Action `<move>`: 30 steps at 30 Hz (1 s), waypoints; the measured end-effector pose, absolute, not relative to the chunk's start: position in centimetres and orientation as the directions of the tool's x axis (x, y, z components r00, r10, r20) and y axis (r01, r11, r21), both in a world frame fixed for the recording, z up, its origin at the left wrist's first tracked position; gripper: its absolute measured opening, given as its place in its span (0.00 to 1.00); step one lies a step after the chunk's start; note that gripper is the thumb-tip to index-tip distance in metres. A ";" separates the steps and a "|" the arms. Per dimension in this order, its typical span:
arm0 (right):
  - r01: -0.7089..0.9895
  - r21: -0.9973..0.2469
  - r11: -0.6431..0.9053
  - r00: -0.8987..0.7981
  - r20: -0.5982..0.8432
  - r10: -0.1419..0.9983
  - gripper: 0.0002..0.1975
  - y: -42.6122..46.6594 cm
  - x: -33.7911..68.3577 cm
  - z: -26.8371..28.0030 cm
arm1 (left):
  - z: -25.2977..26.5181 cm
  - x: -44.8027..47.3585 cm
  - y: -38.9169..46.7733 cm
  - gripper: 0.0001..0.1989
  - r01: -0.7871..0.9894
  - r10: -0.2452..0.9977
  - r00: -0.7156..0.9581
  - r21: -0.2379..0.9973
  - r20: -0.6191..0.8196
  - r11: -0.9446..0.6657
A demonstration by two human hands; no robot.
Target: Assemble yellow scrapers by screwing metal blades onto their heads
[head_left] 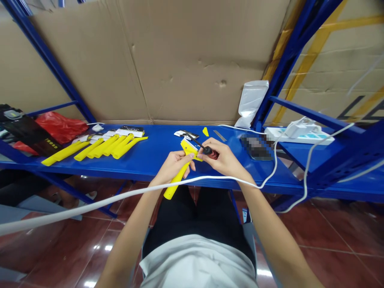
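My left hand (174, 165) is closed around a yellow scraper (177, 182), whose handle slants down toward my lap while its wider head points up. In my right hand (223, 158) is a screwdriver (211, 152) with a red and black handle. Its dark shaft points up and left, away from the scraper, and the fingertips of this hand touch the scraper's head. Just beyond my hands lie a small yellow piece (205, 131), a thin metal blade (220, 136) and a black-and-white packet (183, 135), partly behind the shaft.
Several yellow scrapers (99, 148) with printed cards lie on the blue shelf (144, 166) at left, near a black bottle (30, 130) and red bag (61, 126). Right are a blurred dark object (256, 147) and a power strip (318, 139). A white cable (120, 197) crosses before my forearms.
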State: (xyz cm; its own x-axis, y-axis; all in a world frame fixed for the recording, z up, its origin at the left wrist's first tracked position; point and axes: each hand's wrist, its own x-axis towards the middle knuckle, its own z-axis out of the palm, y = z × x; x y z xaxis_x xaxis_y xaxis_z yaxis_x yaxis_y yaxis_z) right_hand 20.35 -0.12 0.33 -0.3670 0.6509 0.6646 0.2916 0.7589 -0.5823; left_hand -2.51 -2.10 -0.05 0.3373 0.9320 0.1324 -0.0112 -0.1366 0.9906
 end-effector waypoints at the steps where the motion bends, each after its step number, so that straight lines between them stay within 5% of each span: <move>1: 0.287 -0.605 0.743 -0.361 0.650 0.668 0.10 -0.2 20.2 0.3 | -0.2 -2.6 -2.0 0.25 -0.001 0.930 0.345 0.991 0.128 -0.136; 14: 0.220 -0.881 0.419 -0.289 0.351 0.891 0.25 -1.1 18.8 0.5 | -0.6 -2.9 -1.7 0.25 -0.016 0.920 0.361 0.987 0.154 -0.159; 30: 0.248 -0.922 0.297 -0.248 0.236 0.940 0.29 -1.3 18.7 0.8 | -0.3 -2.7 -1.9 0.25 -0.041 0.921 0.357 0.988 0.156 -0.152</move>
State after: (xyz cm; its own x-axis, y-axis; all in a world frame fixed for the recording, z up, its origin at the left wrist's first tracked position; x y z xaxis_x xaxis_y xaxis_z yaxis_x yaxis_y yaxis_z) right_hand 18.71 -1.28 0.77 -0.2477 0.9397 0.2357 0.2477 0.2966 -0.9223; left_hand -2.70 -1.93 -0.26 0.3571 0.9209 0.1560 -0.0407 -0.1516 0.9876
